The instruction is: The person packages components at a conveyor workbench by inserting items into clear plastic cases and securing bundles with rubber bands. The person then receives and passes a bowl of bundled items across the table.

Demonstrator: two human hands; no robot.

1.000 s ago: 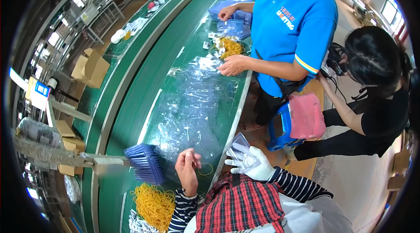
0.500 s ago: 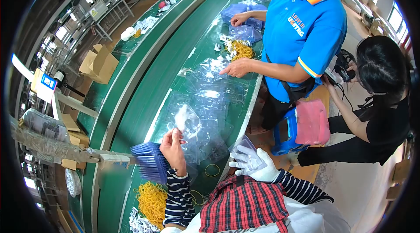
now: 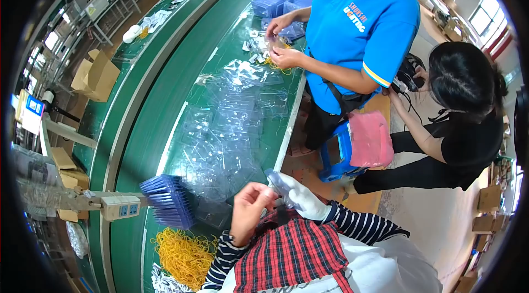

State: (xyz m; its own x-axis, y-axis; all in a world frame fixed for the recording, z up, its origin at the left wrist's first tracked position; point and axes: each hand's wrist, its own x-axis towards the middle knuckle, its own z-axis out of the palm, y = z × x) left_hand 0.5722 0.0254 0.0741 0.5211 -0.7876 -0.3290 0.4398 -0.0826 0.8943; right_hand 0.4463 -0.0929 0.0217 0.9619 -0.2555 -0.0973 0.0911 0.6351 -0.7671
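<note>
Here's the long green conveyor bench (image 3: 146,147), stretching away ahead of the grip, and just beyond the hands a broad spread of clear plastic packets (image 3: 226,130) lies over it. Left of the grip, a leaning row of blue-tinted plastic cases (image 3: 167,200); below those, nearer the body, a heap of yellow rubber bands (image 3: 184,257). And now the hands: the gloved right hand (image 3: 304,199) is curled around a clear plastic piece (image 3: 280,184), while the bare left hand (image 3: 252,210) has thumb and fingers bunched right beside it. Handling that single piece looks like the step here; any next move, I'd judge, calls for a light, exact pinch. Whether the left fingertips grip anything, I can't tell. Glove and glare obscure the piece's shape, and the white bits (image 3: 165,280) below the bands, cut off by the frame, are too small to identify.
</note>
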